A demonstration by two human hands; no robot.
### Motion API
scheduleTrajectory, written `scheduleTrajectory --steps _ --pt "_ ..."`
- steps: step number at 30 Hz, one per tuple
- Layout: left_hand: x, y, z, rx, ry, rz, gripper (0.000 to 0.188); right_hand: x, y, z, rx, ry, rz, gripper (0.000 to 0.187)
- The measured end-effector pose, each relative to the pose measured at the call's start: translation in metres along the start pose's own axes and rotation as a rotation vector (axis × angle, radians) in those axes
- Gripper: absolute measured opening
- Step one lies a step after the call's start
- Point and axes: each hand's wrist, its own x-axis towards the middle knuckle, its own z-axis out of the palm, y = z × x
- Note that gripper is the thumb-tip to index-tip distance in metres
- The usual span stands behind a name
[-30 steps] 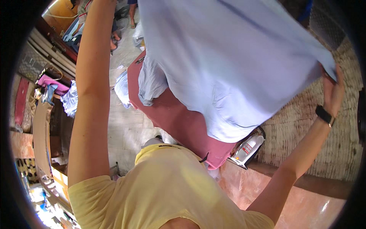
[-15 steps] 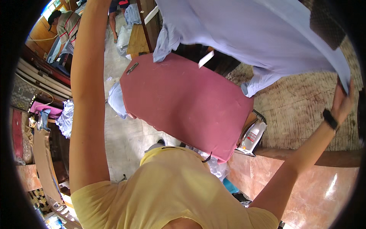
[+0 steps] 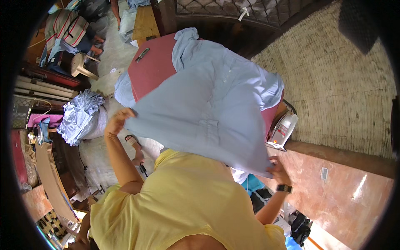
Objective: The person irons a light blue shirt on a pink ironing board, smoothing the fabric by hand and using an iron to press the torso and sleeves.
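Both hands pinch the near edge of a pale blue garment [image 3: 208, 100], the left hand [image 3: 120, 121] at its left corner and the right hand [image 3: 279, 171] at its right corner; the edge is spread wide between them. Far left of the left grip, past a tan panel [image 3: 52, 175], sits a pink thing [image 3: 45, 121]. Nearer that grip, a crumpled heap of pale blue cloth [image 3: 80, 114] adjoins a whitish wrap [image 3: 99, 123]; whether the wrap holds part of the heap, I cannot tell. Beyond the heap stand a beige stool [image 3: 80, 64] and a stooping co-worker in a striped shirt [image 3: 66, 28]. Straight ahead of the left grip, far off, lies a translucent plastic bag [image 3: 128, 26], its contents unclear. Nearer, a small dark tool [image 3: 142, 55] rests on a maroon padded board [image 3: 152, 71]. Between and beyond the grips, the garment's far part drapes over that board, covering most of it. Below and left of the right grip is a teal bag-like thing [image 3: 255, 183], contents hidden. Just beyond the right grip, a white iron [image 3: 285, 128] sits in a dark-edged rest at the board's end.
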Motion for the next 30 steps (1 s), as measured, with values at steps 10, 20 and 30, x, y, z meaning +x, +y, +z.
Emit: scheduleTrajectory --steps 10,20,30 --pt "0.054 -0.166 -0.019 0.943 0.603 0.074 0.024 0.133 0.161 0.071 -0.703 0.641 -0.279 0.034" --pt "0.117 -0.141 0.076 1.061 0.5 0.163 0.042 0.192 0.153 0.089 -0.671 1.079 -0.085 0.041" --pt "0.083 -0.128 0.076 0.381 0.489 0.242 0.031 0.143 0.149 0.077 -0.349 0.832 -0.223 0.021"
